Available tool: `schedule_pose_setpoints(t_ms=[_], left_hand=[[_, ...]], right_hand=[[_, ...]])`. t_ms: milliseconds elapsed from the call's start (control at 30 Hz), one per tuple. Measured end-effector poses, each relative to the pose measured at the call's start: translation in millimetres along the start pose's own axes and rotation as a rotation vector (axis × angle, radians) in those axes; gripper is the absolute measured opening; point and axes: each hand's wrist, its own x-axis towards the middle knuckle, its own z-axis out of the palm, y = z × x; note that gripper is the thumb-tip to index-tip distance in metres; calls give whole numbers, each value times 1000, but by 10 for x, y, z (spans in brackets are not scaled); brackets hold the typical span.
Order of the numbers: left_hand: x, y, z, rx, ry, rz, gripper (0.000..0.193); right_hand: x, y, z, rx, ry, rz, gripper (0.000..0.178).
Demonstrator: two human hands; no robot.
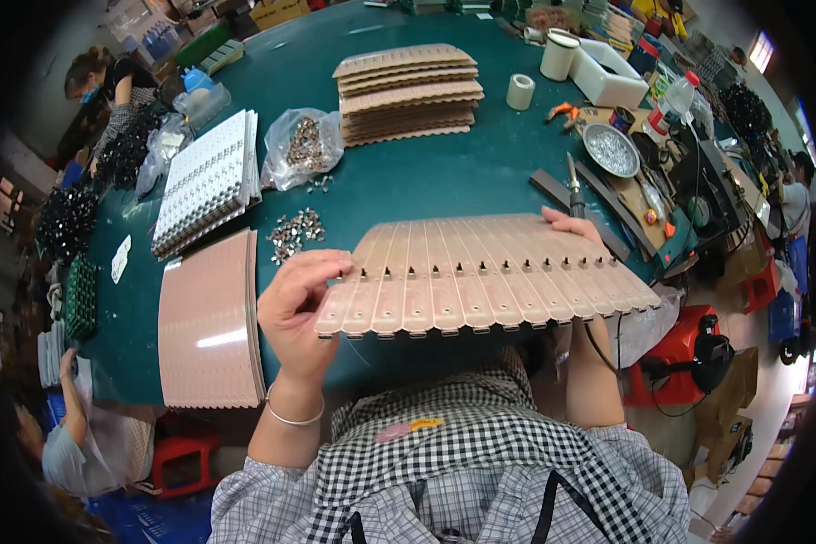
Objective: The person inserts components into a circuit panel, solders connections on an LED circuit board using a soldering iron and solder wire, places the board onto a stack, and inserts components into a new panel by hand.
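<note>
Over the table's front edge I hold up a beige circuit-board panel (480, 281) of joined narrow strips. Small dark upright parts stand in a row across it, and its near edge is scalloped. My left hand (295, 304) pinches the panel's left end, with the thumb underneath hidden. At the far right edge, my right hand (576, 227) curls its fingers over the panel, its palm concealed beneath. A soldering iron (575, 186) points tip-up from that hand's fingers, and its cord shows below the panel.
Similar panels are stacked at the back (408, 95) and left (208, 326), beside white boards (207, 181). Small metal parts lie in a pile (296, 234) and in a plastic bag (304, 145). On the right are a metal bowl (611, 150), a bottle (673, 104) and dark bars (558, 195).
</note>
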Motion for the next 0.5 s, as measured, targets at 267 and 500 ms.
schedule_pose_setpoints(t_ms=[267,500], left_hand=[[-108,21,-66,31,-34,-38,18],[-118,62,-37,5,-44,-89,18]], right_hand=[[-68,-215,115,-52,25,77,28],[-87,-237,98,-141,-4,17,30]])
